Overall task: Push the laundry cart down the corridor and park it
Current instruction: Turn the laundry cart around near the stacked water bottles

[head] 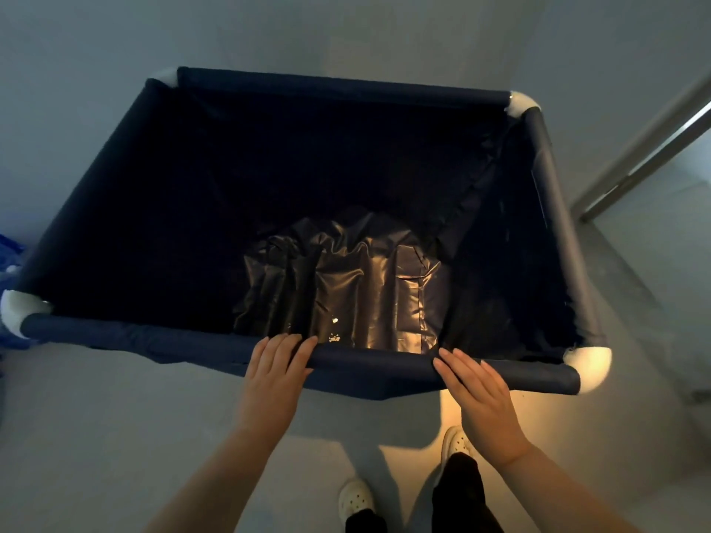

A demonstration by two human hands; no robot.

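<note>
Right now we have both hands on the near rail of the laundry cart (300,209), left hand (275,373) and right hand (479,392) apart, fingers laid flat over it. Whether it is parked yet, we cannot tell. One cart, one dark bag (346,286) inside, four white corner joints.

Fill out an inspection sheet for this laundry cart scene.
Surface: grey floor, bare near the feet.
Job's things: laundry cart, dark blue fabric, white corner joints; crumpled black plastic bag in its bottom.
Clutter: blue item at the left edge, unclear.
Grippers: left hand and right hand rest flat on the near rail, fingers extended, not wrapped.
Cables: nothing seen.
Surroundings: plain wall ahead; metal door frame at right.
</note>
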